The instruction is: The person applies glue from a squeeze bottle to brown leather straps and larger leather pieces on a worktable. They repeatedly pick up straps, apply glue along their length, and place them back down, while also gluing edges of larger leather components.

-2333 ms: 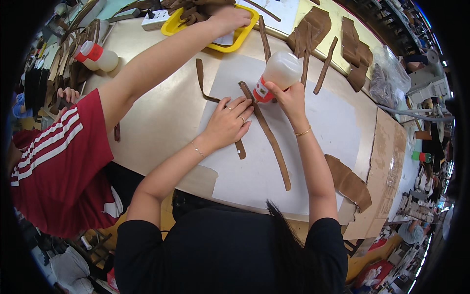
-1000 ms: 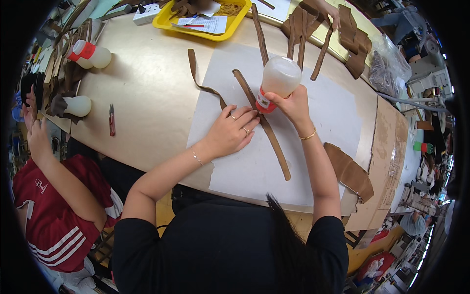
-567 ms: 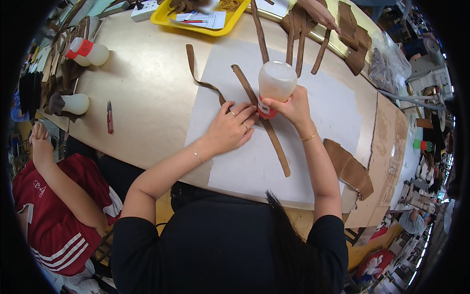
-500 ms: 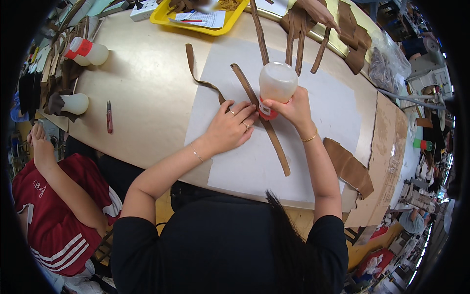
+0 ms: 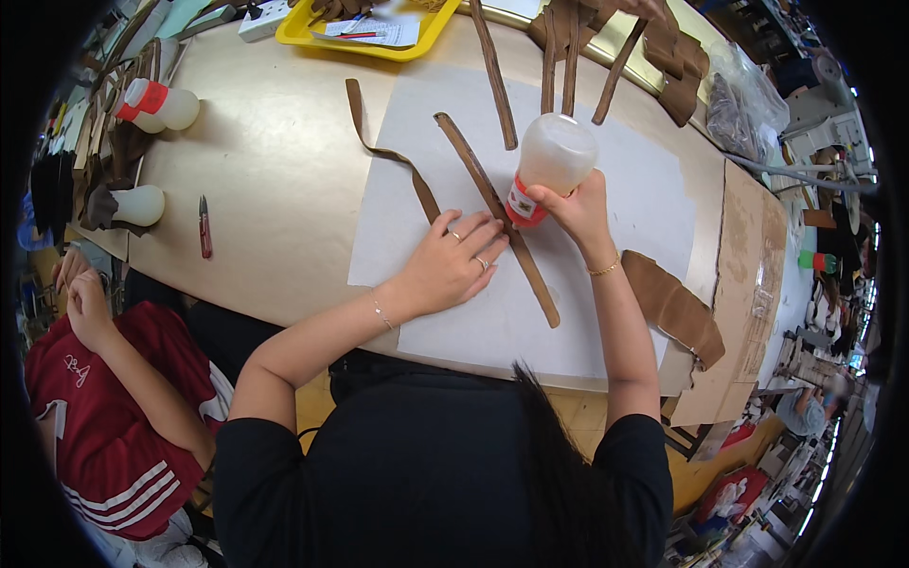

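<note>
A brown leather strip (image 5: 530,270) lies slantwise on the white sheet (image 5: 454,336). Its upper stretch looks darker and shiny, its lower end matte. My left hand (image 5: 453,265) lies flat with fingers apart, the fingertips at the strip's left edge. In my right hand (image 5: 579,213) is a translucent glue bottle (image 5: 557,156), tipped with its red cap down beside the strip. Whether the nozzle touches the strip is hidden. A second, curved brown strip (image 5: 383,151) reaches to just above my left hand.
More brown strips (image 5: 494,76) lie along the far side, near another person's hand (image 5: 644,8). A yellow tray (image 5: 417,45) stands at the back. Bottles (image 5: 180,109) and a red pen-like tool (image 5: 204,227) lie left; a brown leather piece (image 5: 674,308) lies right. A co-worker (image 5: 123,398) sits left.
My right hand has moved the bottle slightly right relative to the strip, and it leans more. The whole view has shifted a little. The far person's hand has moved back toward the top edge.
</note>
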`<state>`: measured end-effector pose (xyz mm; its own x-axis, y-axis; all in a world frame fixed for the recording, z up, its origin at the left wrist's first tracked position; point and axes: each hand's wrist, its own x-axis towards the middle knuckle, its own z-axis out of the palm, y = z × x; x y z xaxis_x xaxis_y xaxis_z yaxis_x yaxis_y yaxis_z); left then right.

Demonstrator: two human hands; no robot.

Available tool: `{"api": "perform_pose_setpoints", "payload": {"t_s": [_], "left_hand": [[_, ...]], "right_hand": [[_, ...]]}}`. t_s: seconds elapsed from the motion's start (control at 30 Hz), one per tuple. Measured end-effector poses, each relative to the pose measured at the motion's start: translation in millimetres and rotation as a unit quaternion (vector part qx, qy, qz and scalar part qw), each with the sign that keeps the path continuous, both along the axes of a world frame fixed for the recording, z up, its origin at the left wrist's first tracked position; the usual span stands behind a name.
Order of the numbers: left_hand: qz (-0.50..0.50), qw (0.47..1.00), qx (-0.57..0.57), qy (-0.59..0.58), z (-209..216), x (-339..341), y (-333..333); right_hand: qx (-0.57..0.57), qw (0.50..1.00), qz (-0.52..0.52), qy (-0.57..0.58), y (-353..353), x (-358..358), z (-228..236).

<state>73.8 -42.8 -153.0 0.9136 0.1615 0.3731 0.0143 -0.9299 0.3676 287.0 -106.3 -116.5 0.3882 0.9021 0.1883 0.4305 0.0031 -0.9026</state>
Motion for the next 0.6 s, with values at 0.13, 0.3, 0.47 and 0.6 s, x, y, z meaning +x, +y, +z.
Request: {"api": "perform_pose_setpoints", "payload": {"t_s": [0.13,0.3,0.47,0.6], "left_hand": [[0.0,1.0,0.008,0.01,-0.9,0.8,-5.3],[0.004,1.0,0.017,0.01,-2.7,0.5,-6.3],[0.005,1.0,0.014,0.013,-1.8,0.7,-7.1],[0.01,1.0,0.016,0.009,-3.1,1.4,-8.3]], "right_hand": [[0.019,0.999,0.01,-0.041,2.2,-4.3,-1.4],[0.004,0.998,0.017,-0.06,-5.0,-4.9,0.4],[-0.006,0.998,0.023,-0.061,-18.2,-5.2,1.0],[-0.014,0.998,0.024,-0.058,-30.1,-6.4,3.7]]}}
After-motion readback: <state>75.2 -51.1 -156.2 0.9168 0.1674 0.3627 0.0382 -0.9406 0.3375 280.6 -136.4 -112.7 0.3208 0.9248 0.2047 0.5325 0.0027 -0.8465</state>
